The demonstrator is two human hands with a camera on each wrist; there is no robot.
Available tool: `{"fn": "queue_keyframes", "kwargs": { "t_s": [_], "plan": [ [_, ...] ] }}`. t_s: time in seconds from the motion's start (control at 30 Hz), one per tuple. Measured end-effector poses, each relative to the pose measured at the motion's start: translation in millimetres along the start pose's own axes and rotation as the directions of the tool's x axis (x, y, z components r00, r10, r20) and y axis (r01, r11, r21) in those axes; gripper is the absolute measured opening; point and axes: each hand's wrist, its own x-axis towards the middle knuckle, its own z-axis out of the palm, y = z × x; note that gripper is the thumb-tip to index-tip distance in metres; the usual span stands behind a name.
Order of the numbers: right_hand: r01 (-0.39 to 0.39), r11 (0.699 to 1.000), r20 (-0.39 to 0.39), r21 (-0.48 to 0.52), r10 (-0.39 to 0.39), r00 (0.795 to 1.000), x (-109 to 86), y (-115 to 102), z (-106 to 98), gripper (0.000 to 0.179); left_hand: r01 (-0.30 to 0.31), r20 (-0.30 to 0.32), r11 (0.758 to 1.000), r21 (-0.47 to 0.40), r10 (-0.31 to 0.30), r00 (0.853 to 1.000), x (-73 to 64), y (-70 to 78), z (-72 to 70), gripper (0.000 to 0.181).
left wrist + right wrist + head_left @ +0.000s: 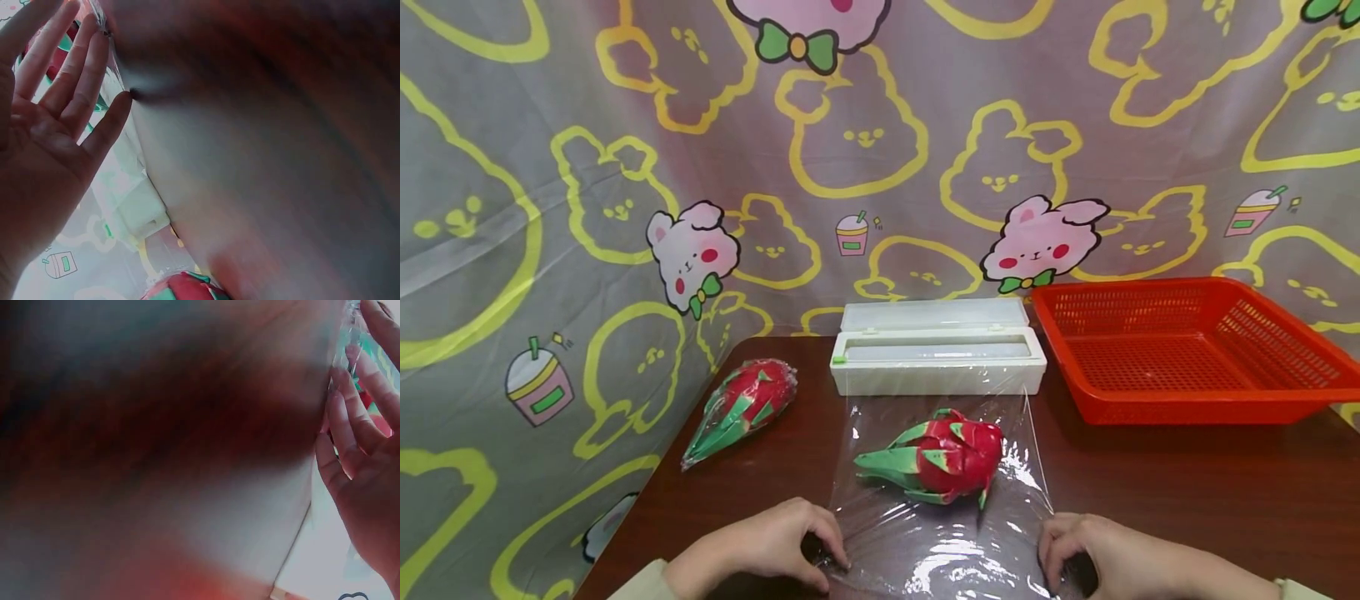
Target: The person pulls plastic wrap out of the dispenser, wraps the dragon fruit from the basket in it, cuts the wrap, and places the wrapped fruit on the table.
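Note:
Clear cling film (pixel 955 558) stretches from the white dispenser box (pixel 936 379) toward me, low over the table. On the film lies a red dragon fruit (pixel 958 458) with green scales, its pointed green end to the left. My left hand (pixel 778 542) pinches the film's near left edge between thumb and fingers. At the near right edge my right hand (pixel 1101 550) grips the film the same way. Both wrist views show the other fingers spread, their tips down by the tabletop, with crinkled film (pixel 351 347) at the right hand's fingertips.
A second dragon fruit (pixel 748 404), wrapped in film, lies at the table's left edge. The dispenser's lid (pixel 934 315) stands raised at the back. A red plastic basket (pixel 1195 396) sits at the back right. Behind the dark table (pixel 1187 475) hangs a patterned curtain (pixel 917 275).

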Motion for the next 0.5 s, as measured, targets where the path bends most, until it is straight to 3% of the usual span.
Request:
{"fn": "queue_keyframes", "kwargs": {
  "t_s": [0.2, 0.37, 0.5],
  "plan": [
    [0.040, 0.997, -0.014, -0.071, -0.041, 0.999, 0.2, 1.7, 2.3, 0.008, -0.020, -0.012, 0.999, 0.031, 0.021, 1.000, 2.2, -0.7, 0.0, 0.008],
    [0.056, 0.995, -0.003, -0.081, -0.056, 0.998, 0.9, 2.2, 2.0, 0.004, -0.092, -0.046, 0.991, 0.101, 0.098, 0.994, 3.0, -1.9, 2.7, 0.006],
    [0.043, 0.997, 0.008, -0.057, -0.043, 0.999, 1.0, 0.6, -1.1, 0.005, -0.094, -0.049, 0.989, 0.114, 0.100, 0.994, 2.8, -2.4, 3.2, 0.006]
  ]
}}
